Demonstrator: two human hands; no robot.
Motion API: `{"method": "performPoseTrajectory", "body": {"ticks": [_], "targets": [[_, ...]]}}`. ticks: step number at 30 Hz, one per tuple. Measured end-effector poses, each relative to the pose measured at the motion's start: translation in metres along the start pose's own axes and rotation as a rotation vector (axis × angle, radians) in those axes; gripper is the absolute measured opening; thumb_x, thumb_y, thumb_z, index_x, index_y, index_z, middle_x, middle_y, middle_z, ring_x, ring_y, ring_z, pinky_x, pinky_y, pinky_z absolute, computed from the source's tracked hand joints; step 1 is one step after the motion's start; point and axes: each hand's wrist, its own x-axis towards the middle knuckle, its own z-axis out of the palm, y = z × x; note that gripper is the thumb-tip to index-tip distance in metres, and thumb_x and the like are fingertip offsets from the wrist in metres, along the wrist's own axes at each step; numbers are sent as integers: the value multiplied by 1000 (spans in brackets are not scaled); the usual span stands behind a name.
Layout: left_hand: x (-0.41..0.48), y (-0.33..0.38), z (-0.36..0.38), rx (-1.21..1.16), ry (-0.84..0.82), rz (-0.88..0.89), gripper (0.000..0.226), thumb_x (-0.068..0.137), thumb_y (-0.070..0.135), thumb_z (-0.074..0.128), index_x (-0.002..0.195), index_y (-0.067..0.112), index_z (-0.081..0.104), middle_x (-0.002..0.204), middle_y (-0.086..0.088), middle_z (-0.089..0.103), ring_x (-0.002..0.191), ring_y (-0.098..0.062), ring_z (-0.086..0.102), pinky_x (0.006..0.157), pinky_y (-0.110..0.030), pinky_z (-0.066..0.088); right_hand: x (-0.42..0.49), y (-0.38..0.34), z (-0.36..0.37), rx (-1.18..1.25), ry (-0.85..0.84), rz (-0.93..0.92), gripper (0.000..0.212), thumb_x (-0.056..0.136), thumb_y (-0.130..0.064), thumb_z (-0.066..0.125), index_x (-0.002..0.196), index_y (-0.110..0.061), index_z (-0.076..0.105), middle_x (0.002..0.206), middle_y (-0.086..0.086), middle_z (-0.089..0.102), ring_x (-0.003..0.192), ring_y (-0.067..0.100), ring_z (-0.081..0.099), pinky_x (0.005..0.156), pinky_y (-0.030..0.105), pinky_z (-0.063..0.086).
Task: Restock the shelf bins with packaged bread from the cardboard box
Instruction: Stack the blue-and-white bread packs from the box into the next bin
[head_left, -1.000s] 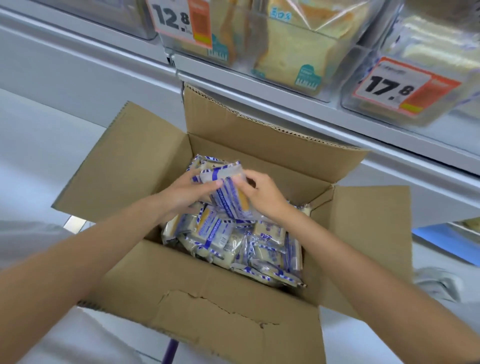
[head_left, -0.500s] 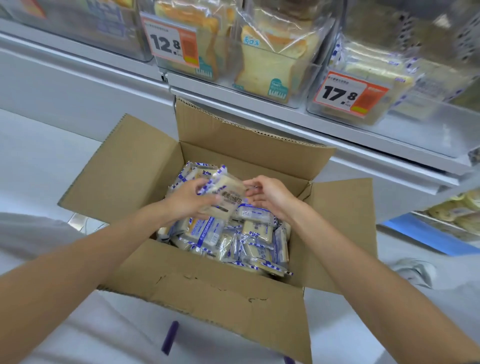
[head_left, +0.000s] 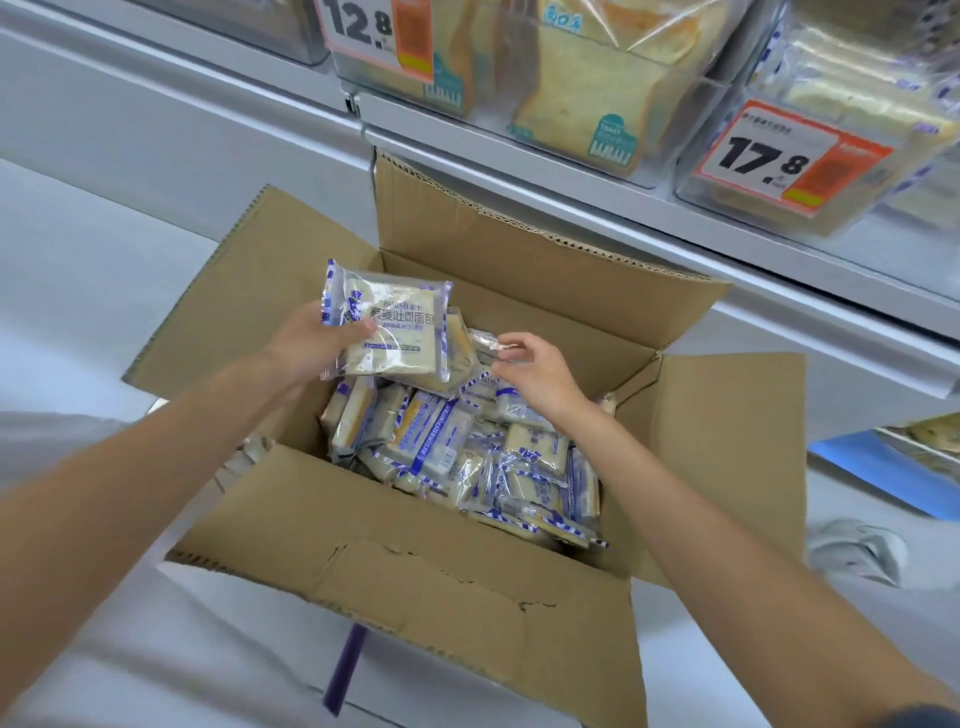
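Left hand raised bread packet above pile, label up; right hand off it.

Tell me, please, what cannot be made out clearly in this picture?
All in the head view:
1. Packs behind the front bread pack in the left hand: it hides their number.
2. Right hand: whether it pinches a wrapper; fingers overlap clear film.
3. Bottom of the cardboard box: covered by packs.
4. Bin with the 17.8 price tag: blurred, cut by the right edge.

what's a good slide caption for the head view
Left hand holds a bread packet over the open cardboard box; right hand pinches a second packet.
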Motion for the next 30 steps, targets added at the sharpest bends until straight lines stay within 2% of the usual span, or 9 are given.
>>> {"method": "performPoseTrajectory", "body": {"ticks": [2, 5, 10, 13, 16, 18, 24, 28, 30], "targets": [[2, -3, -9, 9, 52, 1, 25, 91, 21, 68, 115, 14, 66, 109, -8, 73, 103, -30, 69, 93, -53, 53, 9, 18, 16, -122, -77, -9, 43, 87, -9, 68, 128, -17, 56, 119, 0, 57, 99, 15, 59, 80, 26, 49], [1, -8, -13, -10, 120, 60, 27, 93, 18, 65, 119, 12, 64, 111, -8, 72, 99, -24, 70, 75, -35, 58, 26, 36, 42, -340, -134, -62, 49, 89, -14, 66, 136, -15, 52, 135, 2, 54, 120, 17, 52, 95, 29, 44], [-1, -15, -18, 30, 213, 72, 17, 94, 15, 63, 111, 13, 61, 88, 4, 66, 53, 7, 61, 44, -7, 41, 54, 53, 84, -624, -81, -112, 71, 86, -30, 70, 148, -22, 37, 160, 2, 22, 149, 23, 13, 119, 45, 17], [-3, -13, -18, 57, 226, 70, 20, 94, 16, 63, 114, 14, 64, 98, 3, 71, 72, 2, 69, 50, -10, 47, 62, 66, 92, -748, -45, -210, 48, 91, -18, 62, 138, -24, 52, 161, -1, 18, 150, 23, 6, 119, 48, 13], [-1, -7, -17, 59, 268, 94, 15, 96, 16, 60, 110, 22, 62, 95, 11, 69, 72, 5, 67, 58, -15, 54, 58, 73, 77, -561, 61, -221, 38, 96, -14, 52, 132, -23, 59, 138, 0, 56, 130, 25, 47, 103, 37, 43], [2, -4, -12, 64, 284, 92, 17, 96, 19, 61, 112, 24, 61, 102, 8, 70, 87, -4, 69, 72, -27, 57, 45, 67, 56, -444, 124, -236, 36, 96, -19, 54, 132, -21, 60, 119, 0, 66, 107, 18, 61, 86, 28, 47], [0, 4, 12, 24, 163, 29, 25, 99, 29, 55, 120, 17, 61, 114, -4, 71, 92, -17, 69, 73, -32, 56, -10, 16, -6, -253, 274, -524, 34, 92, -13, 63, 126, -14, 64, 123, -9, 61, 119, 10, 54, 104, 20, 38], [-16, 31, 37, -185, -165, -161, 47, 96, 54, 43, 122, 21, 63, 113, -6, 72, 102, -21, 69, 77, -40, 60, -31, -5, -18, -439, 147, -729, 42, 88, -5, 64, 129, -14, 61, 138, -2, 55, 135, 11, 41, 118, 22, 20], [-27, 44, 51, -193, -230, -155, 46, 89, 48, 59, 122, 17, 63, 113, -9, 72, 103, -23, 70, 81, -42, 60, -41, -16, -27, -523, 48, -744, 44, 89, -9, 64, 132, -16, 58, 147, -3, 46, 142, 9, 29, 120, 22, 12]]}}
